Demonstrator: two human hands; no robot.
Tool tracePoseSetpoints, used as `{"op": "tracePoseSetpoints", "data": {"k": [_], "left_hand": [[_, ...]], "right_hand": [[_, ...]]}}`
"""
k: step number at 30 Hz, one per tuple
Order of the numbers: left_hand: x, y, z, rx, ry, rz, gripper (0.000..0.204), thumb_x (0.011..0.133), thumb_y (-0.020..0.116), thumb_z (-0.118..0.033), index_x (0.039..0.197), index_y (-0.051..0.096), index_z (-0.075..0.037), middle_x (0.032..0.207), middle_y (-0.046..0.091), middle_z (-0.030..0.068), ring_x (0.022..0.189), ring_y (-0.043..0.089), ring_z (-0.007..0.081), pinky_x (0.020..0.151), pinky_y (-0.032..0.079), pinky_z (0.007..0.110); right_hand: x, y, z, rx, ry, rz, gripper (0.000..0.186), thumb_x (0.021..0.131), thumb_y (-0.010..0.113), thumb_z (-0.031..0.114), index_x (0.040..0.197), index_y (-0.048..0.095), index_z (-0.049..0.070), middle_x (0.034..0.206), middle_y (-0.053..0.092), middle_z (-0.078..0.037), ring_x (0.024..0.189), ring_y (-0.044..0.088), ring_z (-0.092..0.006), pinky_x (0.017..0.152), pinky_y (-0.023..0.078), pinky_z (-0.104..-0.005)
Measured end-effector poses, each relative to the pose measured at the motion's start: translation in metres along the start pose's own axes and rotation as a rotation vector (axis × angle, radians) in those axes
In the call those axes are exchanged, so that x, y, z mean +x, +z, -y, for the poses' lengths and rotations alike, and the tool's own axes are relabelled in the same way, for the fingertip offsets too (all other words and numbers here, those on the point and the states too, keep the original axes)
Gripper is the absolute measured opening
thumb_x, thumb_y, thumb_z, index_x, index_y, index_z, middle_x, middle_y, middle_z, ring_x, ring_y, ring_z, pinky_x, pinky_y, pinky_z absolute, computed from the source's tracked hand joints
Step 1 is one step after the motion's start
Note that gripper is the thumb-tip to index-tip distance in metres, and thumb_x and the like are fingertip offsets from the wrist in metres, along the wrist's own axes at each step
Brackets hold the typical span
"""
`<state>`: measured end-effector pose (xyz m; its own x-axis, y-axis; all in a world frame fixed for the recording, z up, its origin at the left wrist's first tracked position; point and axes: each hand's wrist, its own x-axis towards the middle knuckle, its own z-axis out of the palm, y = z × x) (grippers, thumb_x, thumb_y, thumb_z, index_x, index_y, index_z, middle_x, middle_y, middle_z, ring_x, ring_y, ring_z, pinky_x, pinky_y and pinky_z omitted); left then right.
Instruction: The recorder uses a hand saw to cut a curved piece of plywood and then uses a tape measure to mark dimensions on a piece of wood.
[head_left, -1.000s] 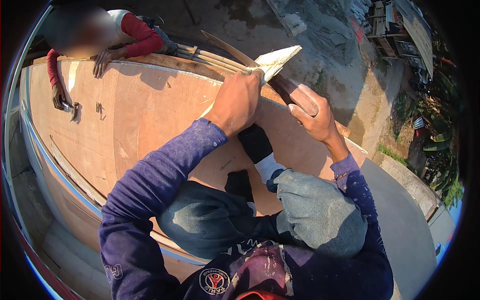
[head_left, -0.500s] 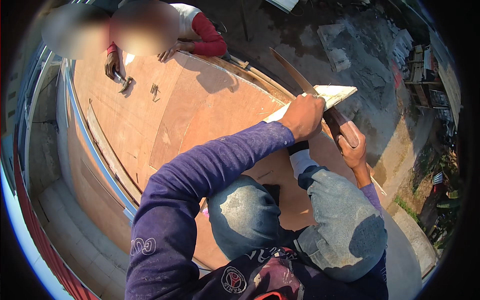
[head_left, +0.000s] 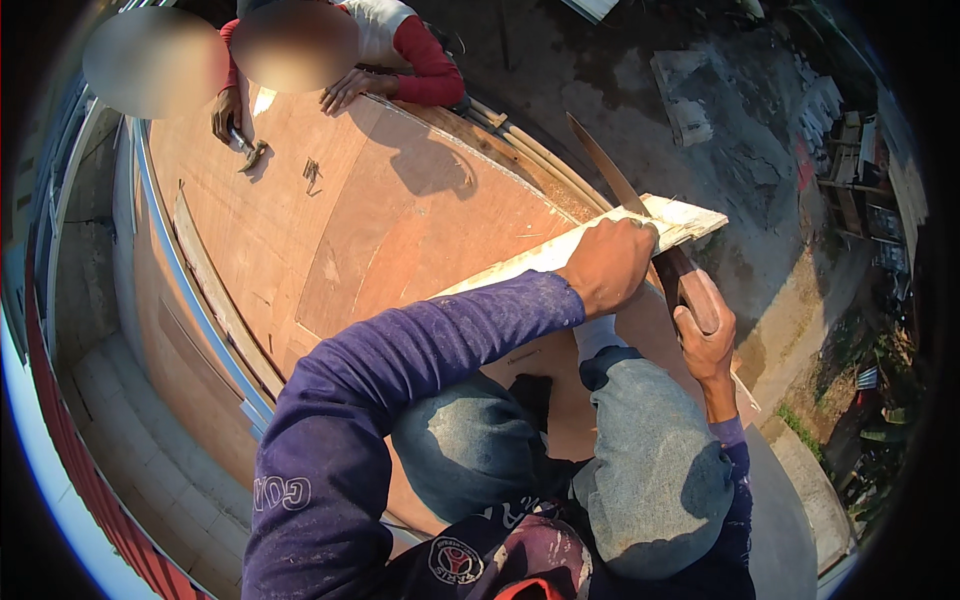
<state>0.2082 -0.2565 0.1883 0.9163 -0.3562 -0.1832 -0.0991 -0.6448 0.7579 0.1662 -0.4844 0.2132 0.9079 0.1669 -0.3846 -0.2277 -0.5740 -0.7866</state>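
Gripping a pale board [head_left: 690,216] near its splintered end, the left hand [head_left: 608,265] has its fingers folded down over the wood, knuckles uppermost, tips hidden from view. Board passes beneath these fingers: short end out to their right, longer part running back leftward above the forearm. Right hand [head_left: 708,345] is below and right of the left fingers, its own fingers wrapped closely around the wooden handle of a handsaw [head_left: 606,168], thumb on the near side. Blade crosses the board just beside the left knuckles and points up and away beyond them; depth of any cut cannot be told. Bamboo poles [head_left: 545,155] lie ahead of the left fingers, along the edge of the plywood surface [head_left: 420,225]. Well to the left of those fingers: a small cluster of nail-like pieces [head_left: 312,177], then a hammer [head_left: 254,156] in a co-worker's hand [head_left: 227,112].
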Motion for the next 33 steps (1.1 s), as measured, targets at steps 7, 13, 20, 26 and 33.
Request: {"op": "tracePoseSetpoints", "data": {"k": [7,13,20,26,33], "left_hand": [[-0.003,-0.003,-0.006,-0.036,-0.025,0.034,0.026,0.082,0.061,-0.003,0.106,0.066,0.006,0.091,0.07,0.0306,0.083,0.071,0.0454,0.075,0.057,0.049],[-0.004,0.002,-0.002,-0.024,-0.026,0.053,0.027,0.079,0.064,-0.002,0.105,0.066,0.006,0.094,0.07,0.03,0.085,0.071,0.0448,0.076,0.058,0.048],[0.0,-0.001,-0.003,-0.062,-0.007,0.059,0.033,0.076,0.066,-0.002,0.108,0.065,0.006,0.098,0.069,0.0296,0.089,0.07,0.0451,0.078,0.057,0.048],[-0.005,0.002,0.001,-0.033,-0.031,0.068,0.038,0.075,0.07,-0.004,0.11,0.064,0.006,0.101,0.068,0.0273,0.09,0.069,0.0439,0.078,0.057,0.048],[-0.003,0.0,-0.002,-0.03,-0.027,0.066,0.04,0.074,0.073,-0.007,0.11,0.063,0.005,0.103,0.068,0.0258,0.092,0.069,0.0425,0.079,0.057,0.048]], "right_hand": [[-0.021,-0.003,-0.018,0.008,-0.029,-0.033,0.053,0.087,0.065,0.005,0.137,0.055,-0.01,0.134,0.063,-0.024,0.124,0.062,-0.0306,0.107,0.045,-0.0378],[-0.043,-0.001,-0.019,-0.041,-0.168,0.01,0.056,0.089,0.066,0.008,0.141,0.052,-0.009,0.144,0.058,-0.023,0.135,0.055,-0.0311,0.112,0.041,-0.0375],[-0.048,0.001,-0.036,0.201,-0.014,-0.023,0.06,0.093,0.064,0.013,0.145,0.046,-0.01,0.144,0.057,-0.023,0.136,0.053,-0.0308,0.113,0.041,-0.039],[-0.051,0.008,-0.048,0.268,-0.004,-0.03,0.061,0.092,0.065,0.014,0.145,0.046,-0.011,0.144,0.057,-0.024,0.137,0.053,-0.0313,0.113,0.041,-0.039],[-0.052,0.007,-0.055,0.306,0.011,-0.04,0.061,0.092,0.065,0.015,0.145,0.046,-0.011,0.144,0.056,-0.026,0.137,0.052,-0.0319,0.113,0.041,-0.039]]}}
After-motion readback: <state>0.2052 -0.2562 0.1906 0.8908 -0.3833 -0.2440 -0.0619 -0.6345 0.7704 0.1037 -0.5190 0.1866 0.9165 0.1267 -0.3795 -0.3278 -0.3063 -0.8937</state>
